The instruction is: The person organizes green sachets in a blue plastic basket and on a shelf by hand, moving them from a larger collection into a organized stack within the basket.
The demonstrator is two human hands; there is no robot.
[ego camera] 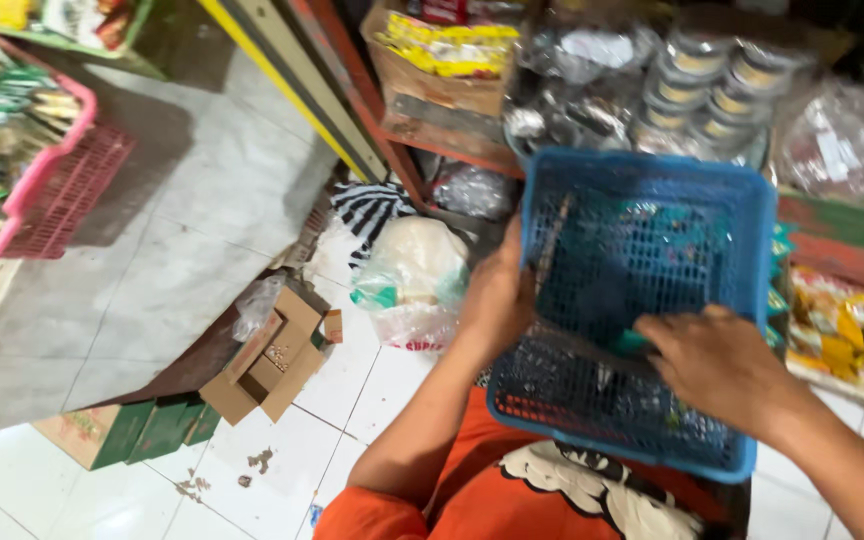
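Hands first: the left hand (497, 295) comes up from a bent elbow over the orange shirt (512, 490) and closes on the left rim of the blue basket (742, 250), thumb inside, fingers hidden behind the mesh wall. Its partner, the right hand (717, 365), reaches in from the lower right with the forearm angled across the frame; its fingers are curled down inside the basket, touching the packets (642, 250) lying there, though whether they pinch one cannot be told. That basket sits tilted in the person's lap, open side toward the camera, between both hands, in front of shelves (432, 135) stacked with wrapped goods. On the tiled floor (172, 280) to the left of the arm lie a white plastic bag (412, 270), an open cardboard box (272, 365) and green cartons (142, 430), well apart from the hands. A pink basket (62, 190) of snacks hangs at the far left
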